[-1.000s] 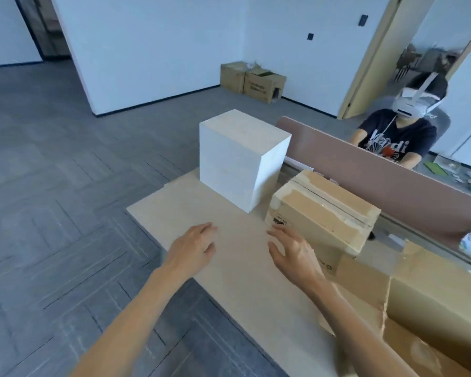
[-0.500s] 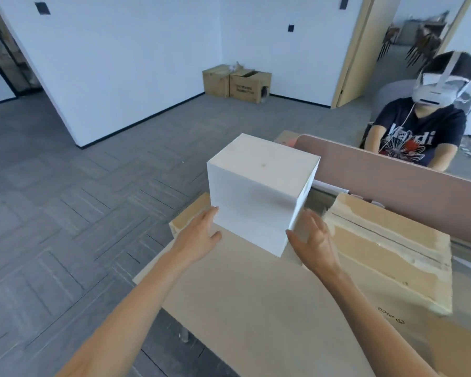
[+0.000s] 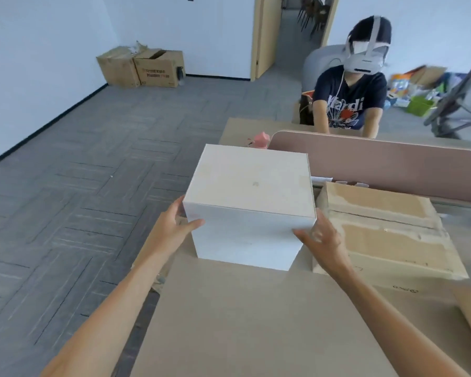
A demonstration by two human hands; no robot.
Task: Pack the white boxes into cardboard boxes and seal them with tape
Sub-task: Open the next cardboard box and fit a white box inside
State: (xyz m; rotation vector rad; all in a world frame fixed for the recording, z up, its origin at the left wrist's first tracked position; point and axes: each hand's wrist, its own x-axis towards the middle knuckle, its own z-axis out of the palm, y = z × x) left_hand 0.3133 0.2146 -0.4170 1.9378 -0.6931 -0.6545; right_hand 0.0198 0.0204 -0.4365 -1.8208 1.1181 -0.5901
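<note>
- Table (image 3: 256, 336): tan top with both boxes at its far end.
- Partition (image 3: 392, 164): pinkish board standing along the table's far edge.
- Cardboard box (image 3: 386, 235): flaps closed and marked by torn tape, lying at the right.
- White box (image 3: 250, 191): upright just left of the cardboard box, between both hands (I cannot tell whether it is lifted off the top).
- Left hand (image 3: 172, 229): clasps its left front corner, thumb across the front face.
- Right hand (image 3: 321, 238): clasps the right front corner, fingers spread.

The white box (image 3: 250, 186) hides the fingertips of my left hand (image 3: 172, 229) and my right hand (image 3: 321, 238), and the lower part of a pink thing (image 3: 261, 138) behind it. Print on the far cardboard boxes (image 3: 158, 68) is too blurred to read.
</note>
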